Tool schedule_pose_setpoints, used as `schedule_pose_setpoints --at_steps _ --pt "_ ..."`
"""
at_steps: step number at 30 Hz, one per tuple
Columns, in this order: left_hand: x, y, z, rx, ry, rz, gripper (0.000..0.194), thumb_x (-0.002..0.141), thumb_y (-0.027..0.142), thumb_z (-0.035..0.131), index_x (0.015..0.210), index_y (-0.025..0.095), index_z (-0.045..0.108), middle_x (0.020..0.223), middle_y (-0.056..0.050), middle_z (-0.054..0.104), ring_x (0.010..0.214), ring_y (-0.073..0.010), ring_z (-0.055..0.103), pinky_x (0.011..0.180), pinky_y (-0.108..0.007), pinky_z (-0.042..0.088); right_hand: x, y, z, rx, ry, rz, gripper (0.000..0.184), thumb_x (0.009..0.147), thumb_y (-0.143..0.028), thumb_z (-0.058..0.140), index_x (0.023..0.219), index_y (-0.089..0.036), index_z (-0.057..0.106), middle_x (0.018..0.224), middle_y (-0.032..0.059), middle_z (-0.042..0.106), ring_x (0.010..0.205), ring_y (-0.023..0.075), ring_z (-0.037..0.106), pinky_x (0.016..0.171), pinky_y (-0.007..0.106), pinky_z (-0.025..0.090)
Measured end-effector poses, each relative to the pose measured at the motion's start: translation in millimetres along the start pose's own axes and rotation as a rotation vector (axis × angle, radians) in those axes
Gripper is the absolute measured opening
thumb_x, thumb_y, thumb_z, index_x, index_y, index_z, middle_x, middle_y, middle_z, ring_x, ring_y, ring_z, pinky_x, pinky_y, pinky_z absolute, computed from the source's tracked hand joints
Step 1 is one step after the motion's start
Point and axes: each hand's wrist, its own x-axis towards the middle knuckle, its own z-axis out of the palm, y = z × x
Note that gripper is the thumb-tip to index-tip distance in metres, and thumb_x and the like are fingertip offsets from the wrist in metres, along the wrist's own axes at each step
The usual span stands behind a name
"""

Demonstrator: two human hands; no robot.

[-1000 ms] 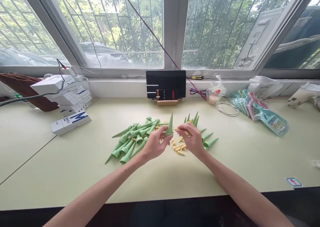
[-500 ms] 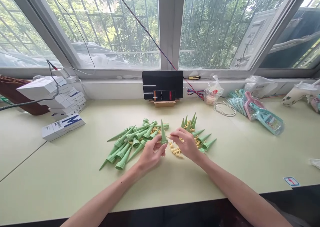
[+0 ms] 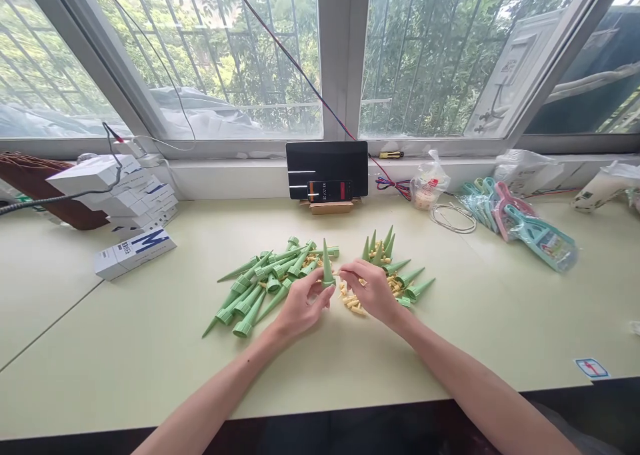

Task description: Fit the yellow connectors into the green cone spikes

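Note:
My left hand [image 3: 306, 303] is closed around the wide capped base of a green watering spike [image 3: 327, 263], which stands point up. Close on its right, my right hand [image 3: 369, 287] pinches a small yellow valve piece [image 3: 337, 273] against the spike's side, just above the cap; the fingers hide most of it. Left of my hands lies a heap of green watering spikes [image 3: 245, 303], with some yellow pieces among them. Loose yellow valve pieces [image 3: 354, 304] lie under my right hand. Beyond and beside that hand are more green spikes [image 3: 419, 288] with yellow pieces fitted or lying against them.
A phone [image 3: 330, 191] leans on a dark tablet [image 3: 327, 161] at the back. White boxes [image 3: 133, 198] are stacked at the left. To the right are a knotted plastic bag [image 3: 429, 181], a coiled cable [image 3: 453, 219] and wrapped dustpan sets [image 3: 543, 238].
The view has shifted slightly, so the surroundings sit a little further right. Both hands keep nearly the same pose at the spike; my right fingertips stay by its side.

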Motion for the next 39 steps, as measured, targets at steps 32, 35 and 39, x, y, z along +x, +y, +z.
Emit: schedule_pose_setpoints --at_steps 32,35,39 --pt "-1.3 0.4 0.9 0.087 -0.001 0.025 0.033 0.094 0.032 0.054 0.123 0.016 0.055 0.072 0.0 0.057 0.06 -0.0137 0.058 0.067 -0.029 0.053 -4.5 -3.8 4.2 0.235 -0.065 0.309 0.036 0.097 -0.048 0.05 0.075 -0.021 0.055 0.048 -0.005 0.052 0.036 0.0107 0.048 0.041 0.023 0.042" --pt "-1.9 -2.0 1.1 0.088 -0.005 0.028 0.034 0.094 0.032 0.055 0.124 0.017 0.055 0.075 0.0 0.058 0.061 -0.0137 0.058 0.068 -0.029 0.053 -4.1 -4.2 3.7 0.209 -0.074 0.317 0.04 0.097 -0.051 0.048 0.071 -0.021 0.051 0.048 -0.005 0.051 0.035 0.0106 0.048 0.04 0.023 0.04" --pt "-2.1 -3.0 1.0 0.089 -0.002 0.016 0.033 0.093 0.032 0.056 0.122 0.017 0.055 0.077 -0.001 0.059 0.062 -0.0138 0.059 0.068 -0.029 0.054 -3.9 -4.5 3.8 0.194 -0.087 0.32 0.043 0.098 -0.053 0.046 0.068 -0.022 0.047 0.047 -0.0051 0.05 0.035 0.0104 0.047 0.04 0.024 0.04"
